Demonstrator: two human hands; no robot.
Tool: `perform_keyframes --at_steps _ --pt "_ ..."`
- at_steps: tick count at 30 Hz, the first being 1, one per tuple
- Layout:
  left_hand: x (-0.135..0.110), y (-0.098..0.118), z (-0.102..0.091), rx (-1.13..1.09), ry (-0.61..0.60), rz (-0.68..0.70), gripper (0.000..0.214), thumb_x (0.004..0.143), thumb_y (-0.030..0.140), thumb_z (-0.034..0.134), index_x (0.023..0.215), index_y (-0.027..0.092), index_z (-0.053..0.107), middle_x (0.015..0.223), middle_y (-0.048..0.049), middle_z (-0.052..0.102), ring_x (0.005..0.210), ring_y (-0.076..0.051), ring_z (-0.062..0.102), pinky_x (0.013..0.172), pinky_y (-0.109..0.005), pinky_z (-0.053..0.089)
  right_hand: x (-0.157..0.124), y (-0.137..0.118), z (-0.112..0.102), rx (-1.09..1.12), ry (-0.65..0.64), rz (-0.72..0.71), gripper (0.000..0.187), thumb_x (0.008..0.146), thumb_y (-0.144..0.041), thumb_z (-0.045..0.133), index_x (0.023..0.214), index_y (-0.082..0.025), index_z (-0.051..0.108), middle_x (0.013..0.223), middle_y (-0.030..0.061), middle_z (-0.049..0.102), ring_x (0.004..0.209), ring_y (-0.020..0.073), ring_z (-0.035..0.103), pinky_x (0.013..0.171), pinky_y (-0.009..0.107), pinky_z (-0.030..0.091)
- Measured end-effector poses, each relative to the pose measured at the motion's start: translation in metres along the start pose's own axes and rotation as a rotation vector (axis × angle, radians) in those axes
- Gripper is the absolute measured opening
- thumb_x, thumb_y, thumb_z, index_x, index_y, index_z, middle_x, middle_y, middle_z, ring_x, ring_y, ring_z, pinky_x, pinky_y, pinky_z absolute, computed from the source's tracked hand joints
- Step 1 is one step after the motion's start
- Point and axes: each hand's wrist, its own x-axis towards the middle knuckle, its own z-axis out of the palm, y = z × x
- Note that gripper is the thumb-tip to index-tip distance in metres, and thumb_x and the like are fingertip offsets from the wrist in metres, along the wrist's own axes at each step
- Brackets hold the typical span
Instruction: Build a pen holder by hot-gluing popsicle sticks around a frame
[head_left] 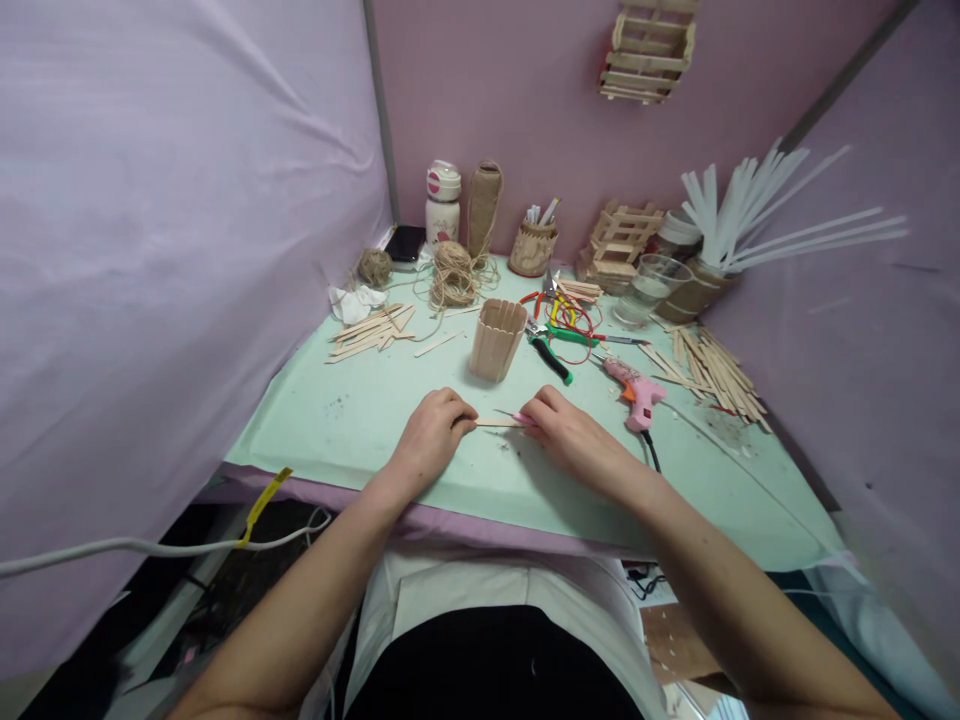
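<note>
My left hand (436, 435) is closed on one end of a flat wooden craft stick (493, 423), low over the table near its front edge. My right hand (561, 428) pinches a small pink craft knife (520, 418), its thin blade pointing left just above the stick. The stick's other end runs under the right fingers, which hide it. Just beyond both hands stands an upright cup made of craft sticks (495, 348).
Loose sticks lie in piles at left (371, 332) and right (716, 370). A pink glue gun (637, 392) with its cord rests to the right. Green-handled pliers (551, 358), twine (454, 275), a clear plastic cup (645, 290) and a white bottle (442, 205) stand or lie behind.
</note>
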Motion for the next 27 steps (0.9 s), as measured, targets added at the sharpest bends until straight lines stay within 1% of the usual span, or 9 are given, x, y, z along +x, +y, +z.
perform_keyframes --at_steps 3,5,8,12,20,27 --pt "-0.001 -0.002 0.0 0.002 -0.006 0.003 0.013 0.084 0.017 0.058 0.085 0.019 0.071 0.087 -0.0042 0.062 0.089 -0.019 0.056 0.084 -0.034 0.045 0.003 -0.006 0.002 -0.13 -0.018 -0.003 0.02 0.095 -0.027 0.041 0.102 -0.02 0.058 0.098 0.0063 0.053 0.078 0.0158 0.049 0.057 0.025 0.028" --pt "-0.002 -0.003 0.001 0.006 0.0 0.0 0.014 0.084 0.018 0.058 0.086 0.019 0.071 0.088 -0.0042 0.062 0.089 -0.019 0.056 0.084 -0.034 0.045 0.006 -0.01 0.003 -0.175 -0.033 -0.03 0.023 0.096 -0.026 0.04 0.105 -0.02 0.059 0.097 0.0073 0.054 0.079 0.0164 0.049 0.057 0.025 0.026" --pt "-0.002 -0.003 0.001 0.007 0.008 -0.003 0.015 0.085 0.019 0.058 0.087 0.02 0.072 0.087 -0.0043 0.062 0.089 -0.019 0.056 0.083 -0.033 0.046 0.011 -0.014 0.004 -0.195 -0.067 -0.069 0.025 0.097 -0.024 0.038 0.108 -0.019 0.06 0.097 0.0085 0.055 0.084 0.0171 0.049 0.058 0.026 0.027" --pt "-0.001 -0.003 0.001 0.002 0.003 -0.011 0.015 0.084 0.018 0.058 0.087 0.019 0.073 0.087 -0.0045 0.063 0.088 -0.019 0.057 0.083 -0.033 0.046 0.014 -0.013 0.004 -0.202 -0.118 -0.067 0.027 0.098 -0.026 0.037 0.111 -0.02 0.06 0.097 0.0084 0.056 0.085 0.0169 0.049 0.057 0.026 0.027" --pt "-0.001 -0.003 0.0 0.004 -0.004 -0.013 0.015 0.085 0.018 0.058 0.085 0.019 0.073 0.086 -0.0044 0.063 0.088 -0.019 0.056 0.083 -0.032 0.045 0.014 -0.012 0.001 -0.219 -0.169 -0.06 0.027 0.099 -0.029 0.037 0.111 -0.022 0.06 0.096 0.0073 0.055 0.082 0.0156 0.049 0.055 0.026 0.025" --pt "0.001 0.001 -0.001 0.006 -0.023 -0.028 0.015 0.084 0.018 0.059 0.084 0.019 0.073 0.086 -0.0041 0.063 0.088 -0.019 0.056 0.084 -0.033 0.044 0.02 -0.012 -0.004 -0.303 -0.201 -0.098 0.027 0.099 -0.028 0.035 0.107 -0.02 0.06 0.095 0.0073 0.056 0.082 0.0165 0.05 0.056 0.026 0.025"
